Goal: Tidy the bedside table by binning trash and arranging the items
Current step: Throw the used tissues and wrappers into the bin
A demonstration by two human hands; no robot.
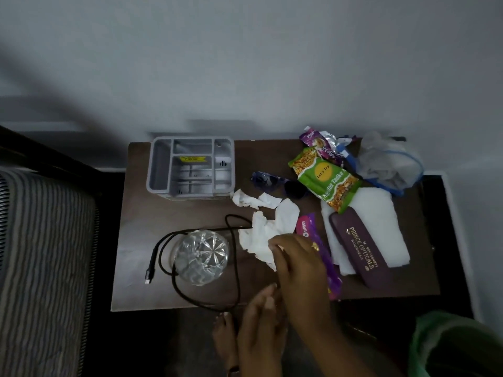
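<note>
Fingers (275,244) of right hand (299,265) pinching crumpled white tissue (261,235); left hand (261,319) loosely curled, empty.

crumpled tissue (262,235) | white, mid-table | beside glass (201,257) | pinched

On the table (141,268), the right hand (299,268) pinches a crumpled tissue (261,235) just right of the glass (201,257). The left hand (261,330) hovers below it, fingers loosely curled.
</note>
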